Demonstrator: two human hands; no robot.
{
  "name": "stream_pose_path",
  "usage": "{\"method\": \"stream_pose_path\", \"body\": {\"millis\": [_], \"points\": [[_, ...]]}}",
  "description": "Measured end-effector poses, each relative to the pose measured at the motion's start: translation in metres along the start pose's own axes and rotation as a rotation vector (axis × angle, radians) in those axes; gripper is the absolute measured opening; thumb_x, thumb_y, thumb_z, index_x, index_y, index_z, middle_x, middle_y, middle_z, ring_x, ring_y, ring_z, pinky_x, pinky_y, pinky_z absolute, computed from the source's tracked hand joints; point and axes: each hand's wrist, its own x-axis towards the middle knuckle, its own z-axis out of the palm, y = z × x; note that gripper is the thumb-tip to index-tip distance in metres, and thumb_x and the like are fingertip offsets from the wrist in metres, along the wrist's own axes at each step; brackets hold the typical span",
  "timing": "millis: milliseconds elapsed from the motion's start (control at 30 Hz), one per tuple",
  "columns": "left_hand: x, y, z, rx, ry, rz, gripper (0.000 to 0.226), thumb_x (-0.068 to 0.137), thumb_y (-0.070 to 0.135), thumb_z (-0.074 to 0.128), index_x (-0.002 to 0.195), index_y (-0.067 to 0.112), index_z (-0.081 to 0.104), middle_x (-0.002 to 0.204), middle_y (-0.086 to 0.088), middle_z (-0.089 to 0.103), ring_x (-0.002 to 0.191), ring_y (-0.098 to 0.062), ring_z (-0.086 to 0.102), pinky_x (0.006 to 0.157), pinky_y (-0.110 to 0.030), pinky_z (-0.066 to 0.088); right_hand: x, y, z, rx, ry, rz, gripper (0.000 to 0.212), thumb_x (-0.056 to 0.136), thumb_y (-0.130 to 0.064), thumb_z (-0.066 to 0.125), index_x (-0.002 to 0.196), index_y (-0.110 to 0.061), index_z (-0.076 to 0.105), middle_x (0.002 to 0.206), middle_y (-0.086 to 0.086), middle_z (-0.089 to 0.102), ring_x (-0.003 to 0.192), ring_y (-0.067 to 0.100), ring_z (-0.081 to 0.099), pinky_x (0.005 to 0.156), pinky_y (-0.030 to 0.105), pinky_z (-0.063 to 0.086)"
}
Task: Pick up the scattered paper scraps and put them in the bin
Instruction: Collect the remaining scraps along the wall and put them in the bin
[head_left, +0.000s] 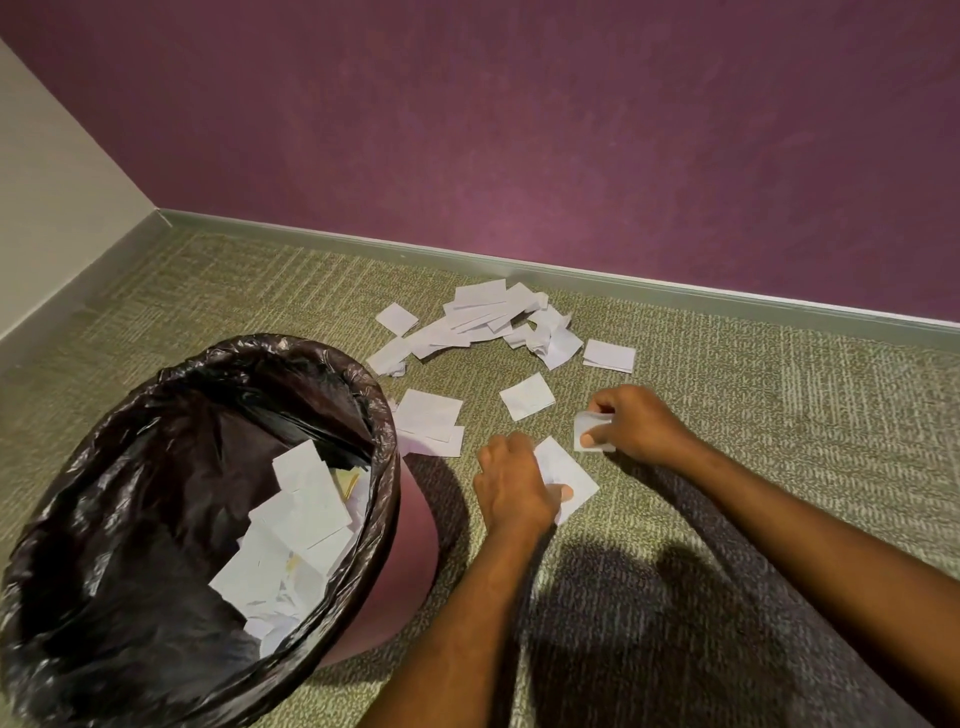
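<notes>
White paper scraps lie scattered on the green carpet, with the biggest pile (488, 322) near the skirting. My left hand (511, 486) pinches a white scrap (574, 475) lying on the carpet, thumb on top of it. My right hand (636, 423) holds a small folded scrap (587, 423) just above the floor. Loose scraps sit between the hands and the pile, one square scrap (527, 396) among them. The bin (384, 431), lined with a black bag, stands at the left and has several scraps inside.
A purple wall with a grey skirting board (623, 275) runs behind the pile. A pale wall (52, 197) meets it at the left corner. More scraps (431, 421) lie right against the bin's side.
</notes>
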Motion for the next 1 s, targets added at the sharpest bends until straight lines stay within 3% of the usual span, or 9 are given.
{"method": "stream_pose_path", "body": {"millis": [133, 267, 467, 600, 667, 800, 1000], "points": [[0.002, 0.004, 0.001, -0.082, -0.002, -0.047, 0.072, 0.077, 0.035, 0.096, 0.133, 0.020, 0.052, 0.137, -0.001, 0.061, 0.128, -0.027, 0.050, 0.101, -0.044, 0.043, 0.036, 0.009, -0.017, -0.092, 0.166, 0.044, 0.024, 0.081, -0.023, 0.093, 0.097, -0.016, 0.077, 0.097, 0.004, 0.072, 0.081, 0.020, 0.068, 0.075, 0.044, 0.062], [0.004, 0.009, -0.002, -0.009, -0.050, -0.042, 0.068, 0.082, 0.035, 0.092, 0.135, 0.018, 0.052, 0.140, -0.003, 0.060, 0.133, -0.029, 0.050, 0.105, -0.046, 0.044, 0.069, 0.020, -0.029, -0.289, 0.296, 0.024, 0.041, 0.077, -0.029, 0.096, 0.107, -0.010, 0.077, 0.114, 0.011, 0.060, 0.106, 0.030, 0.056, 0.080, 0.044, 0.056], [0.002, 0.003, 0.001, -0.044, -0.078, 0.029, 0.065, 0.084, 0.041, 0.087, 0.136, 0.024, 0.050, 0.143, 0.000, 0.055, 0.134, -0.027, 0.045, 0.106, -0.046, 0.040, 0.103, 0.021, -0.040, -0.281, 0.268, 0.013, 0.038, 0.073, -0.029, 0.099, 0.094, -0.007, 0.076, 0.100, 0.013, 0.061, 0.095, 0.034, 0.059, 0.071, 0.037, 0.045], [-0.001, -0.003, 0.003, -0.092, -0.078, 0.061, 0.073, 0.075, 0.063, 0.084, 0.130, 0.027, 0.051, 0.134, 0.003, 0.055, 0.126, -0.026, 0.045, 0.101, -0.046, 0.039, 0.108, 0.019, -0.038, -0.241, 0.240, 0.006, 0.031, 0.073, -0.016, 0.095, 0.093, -0.004, 0.074, 0.103, 0.015, 0.058, 0.088, 0.032, 0.058, 0.069, 0.033, 0.040], [-0.002, -0.004, 0.004, -0.136, -0.053, 0.073, 0.064, 0.082, 0.069, 0.073, 0.127, 0.028, 0.053, 0.129, 0.003, 0.057, 0.123, -0.025, 0.046, 0.099, -0.045, 0.038, 0.109, 0.019, -0.038, -0.268, 0.244, -0.008, 0.032, 0.074, -0.018, 0.094, 0.095, -0.005, 0.074, 0.103, 0.013, 0.058, 0.088, 0.031, 0.057, 0.069, 0.033, 0.039], [-0.005, 0.001, 0.004, -0.147, 0.019, 0.025, 0.037, 0.099, 0.049, 0.063, 0.129, 0.028, 0.056, 0.134, 0.005, 0.060, 0.127, -0.024, 0.047, 0.101, -0.044, 0.037, 0.109, 0.016, -0.040, -0.314, 0.210, 0.000, 0.033, 0.075, -0.024, 0.094, 0.098, -0.011, 0.073, 0.103, 0.008, 0.059, 0.093, 0.031, 0.061, 0.070, 0.035, 0.047], [-0.008, 0.008, 0.005, -0.131, 0.069, -0.035, 0.024, 0.102, 0.038, 0.063, 0.123, 0.028, 0.061, 0.131, 0.007, 0.063, 0.125, -0.021, 0.049, 0.102, -0.043, 0.039, 0.108, 0.011, -0.042, -0.267, 0.184, 0.015, 0.034, 0.075, -0.015, 0.090, 0.103, -0.019, 0.072, 0.106, 0.008, 0.064, 0.096, 0.032, 0.065, 0.076, 0.038, 0.056]]}}
